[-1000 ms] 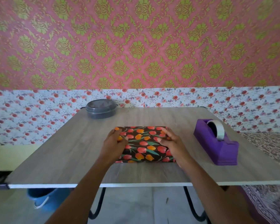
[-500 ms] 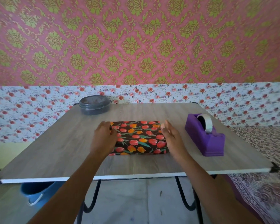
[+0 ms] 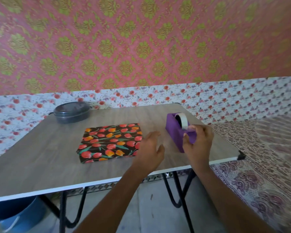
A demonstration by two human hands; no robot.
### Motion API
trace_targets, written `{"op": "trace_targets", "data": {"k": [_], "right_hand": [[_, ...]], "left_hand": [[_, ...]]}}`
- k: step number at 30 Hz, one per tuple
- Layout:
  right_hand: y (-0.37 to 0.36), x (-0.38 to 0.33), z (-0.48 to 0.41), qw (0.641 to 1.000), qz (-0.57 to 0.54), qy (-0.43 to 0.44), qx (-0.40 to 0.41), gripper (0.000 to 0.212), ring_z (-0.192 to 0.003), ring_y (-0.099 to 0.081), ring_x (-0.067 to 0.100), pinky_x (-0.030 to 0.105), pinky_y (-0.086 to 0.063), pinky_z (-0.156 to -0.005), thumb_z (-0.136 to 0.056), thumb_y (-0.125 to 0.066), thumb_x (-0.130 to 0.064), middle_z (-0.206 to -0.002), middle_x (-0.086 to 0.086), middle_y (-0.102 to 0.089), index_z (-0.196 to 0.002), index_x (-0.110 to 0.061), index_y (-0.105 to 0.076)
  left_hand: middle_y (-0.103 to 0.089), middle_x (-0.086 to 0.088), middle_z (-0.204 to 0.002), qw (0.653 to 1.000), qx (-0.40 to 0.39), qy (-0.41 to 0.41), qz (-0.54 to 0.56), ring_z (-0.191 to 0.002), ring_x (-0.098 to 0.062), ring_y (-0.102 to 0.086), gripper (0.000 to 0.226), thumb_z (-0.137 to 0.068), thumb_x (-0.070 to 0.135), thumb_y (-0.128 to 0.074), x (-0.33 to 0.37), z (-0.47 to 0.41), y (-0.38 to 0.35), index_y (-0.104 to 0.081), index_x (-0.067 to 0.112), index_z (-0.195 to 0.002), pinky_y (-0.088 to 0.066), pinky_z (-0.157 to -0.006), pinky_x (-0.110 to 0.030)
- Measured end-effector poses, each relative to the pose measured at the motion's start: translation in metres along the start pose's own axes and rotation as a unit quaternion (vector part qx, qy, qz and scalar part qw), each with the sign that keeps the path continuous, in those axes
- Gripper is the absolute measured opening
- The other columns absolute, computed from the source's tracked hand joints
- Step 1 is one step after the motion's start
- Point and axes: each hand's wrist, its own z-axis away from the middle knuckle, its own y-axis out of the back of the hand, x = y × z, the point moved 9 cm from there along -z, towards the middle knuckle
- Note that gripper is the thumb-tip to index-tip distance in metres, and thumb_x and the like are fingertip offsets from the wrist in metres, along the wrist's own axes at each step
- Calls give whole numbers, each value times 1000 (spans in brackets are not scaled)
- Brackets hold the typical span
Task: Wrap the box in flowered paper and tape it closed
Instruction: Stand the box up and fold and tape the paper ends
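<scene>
Box (image 3: 110,142): wrapped, lying on counter (image 3: 40,162), just left of the fingers, both hands having let go.
Left hand (image 3: 149,148): fingers hovering open.
Right hand (image 3: 198,142): fingers curling round tape dispenser (image 3: 178,130); taping likely beginning.

Black tulip-printed box (image 3: 109,142), purple tape dispenser (image 3: 175,130), grey wood-grain table (image 3: 40,157).

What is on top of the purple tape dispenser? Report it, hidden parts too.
A white tape roll stands atop the purple plastic tape dispenser. The right hand has its grip over the near end, so what lies beneath cannot be seen.
</scene>
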Motion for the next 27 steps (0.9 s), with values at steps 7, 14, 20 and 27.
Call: {"op": "trace_targets", "data": {"k": [7,14,20,27], "right_hand": [[-28,50,-17,961,19,-176,-210,41,-95,-60,22,22,-45,-76,-77,-84,-42,-99,3,-66,-103,-19,-63],[-27,63,-35,957,2,-191,-218,33,-86,-57,7,4,-40,-49,-64,-87,-39,-88,3,-65,-80,-22,-64],[8,83,-48,970,47,-157,-177,34,-73,-58,-1,0,-35,-65,-64,-87,-44,-72,-13,-63,-77,-23,-64],[30,102,-59,971,70,-146,-173,38,-62,-51,-3,0,-34,-64,-66,-86,-41,-62,-10,-56,-65,-23,-52]], "left_hand": [[-65,-8,-130,994,-108,32,3,-115,-25,-60,46,-88,18,-68,7,-28,-72,-59,15,-133,-41,-88,-22],[-70,-4,-109,990,-136,35,-12,-91,-25,-67,33,-88,39,-63,4,-52,-119,-51,23,-114,-56,-81,-42],[-68,-5,-103,988,-151,-1,-6,-84,-26,-63,35,-94,52,-56,35,-57,-146,-47,23,-111,-55,-75,-44],[-65,-4,-108,989,-137,-11,-57,-96,-29,-63,39,-95,56,-53,61,-61,-169,-45,20,-108,-51,-77,-42]]}}
